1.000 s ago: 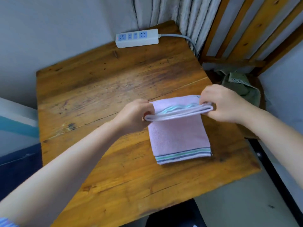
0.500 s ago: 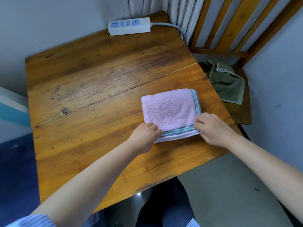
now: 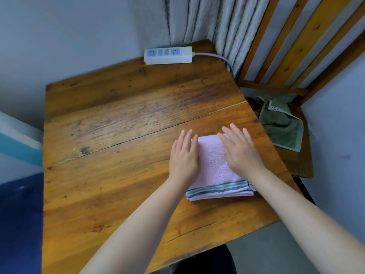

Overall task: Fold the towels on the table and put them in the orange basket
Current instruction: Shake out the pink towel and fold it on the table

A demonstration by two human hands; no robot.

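Note:
A folded pink towel with green and dark stripes along its near edge lies on the right part of the wooden table. My left hand lies flat on the towel's left side, fingers straight and pointing away from me. My right hand presses flat on its right side, fingers spread. A crumpled green towel lies on a wooden chair seat beside the table's right edge. No orange basket is in view.
A white power strip sits at the table's far edge, its cable running right toward grey curtains. The chair's slatted back rises at the right. A blue surface borders the table's left side.
Both hands let go of the towel's near striped edge and moved onto its top, now lying flat. One second ago they were folding the far edge over toward me.

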